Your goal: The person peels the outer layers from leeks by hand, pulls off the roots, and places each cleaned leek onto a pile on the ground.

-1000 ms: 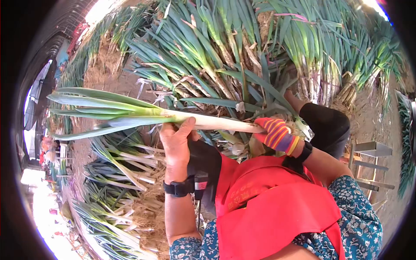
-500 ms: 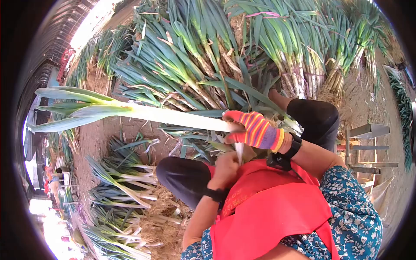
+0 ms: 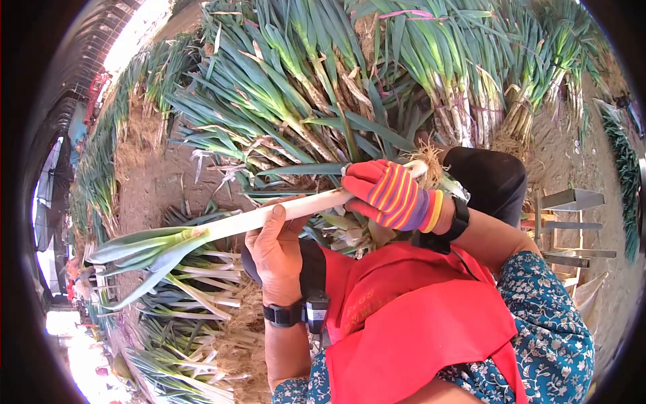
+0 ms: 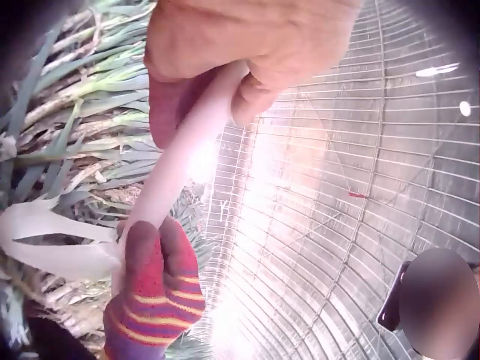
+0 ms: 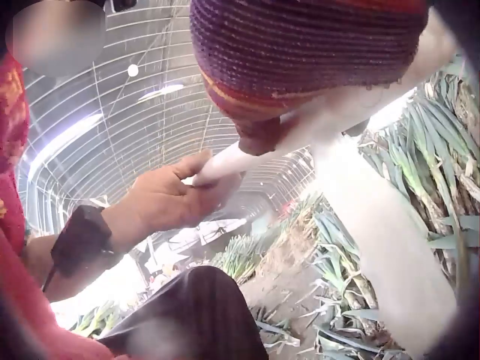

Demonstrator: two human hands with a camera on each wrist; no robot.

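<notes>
A long green onion (image 3: 269, 217) with a bare white stalk lies across in front of the lap, leaves at the left and lower than the root end. My bare left hand (image 3: 277, 252) holds the stalk near the leaves, thumb on top. Striped-gloved, my right hand (image 3: 390, 195) grips it near the root end, where the pale bulb and brown roots (image 3: 431, 168) stick out beyond the glove. In the right wrist view a wide white strip of peeled skin (image 5: 386, 240) hangs from the stalk beside the glove; the left wrist view shows this strip (image 4: 60, 244) too.
Large heaps of green onions (image 3: 282, 101) lie ahead, with tied bundles (image 3: 464, 101) standing to their right. More onions with roots (image 3: 202, 316) are piled by the left knee. A metal-topped stand (image 3: 572, 200) is at the right, and a red apron (image 3: 417, 303) covers the lap.
My left hand went down to the lap, then came back up onto the stalk. The leaf end has dipped, and the root end now shows past the right hand, with a peeled strip hanging.
</notes>
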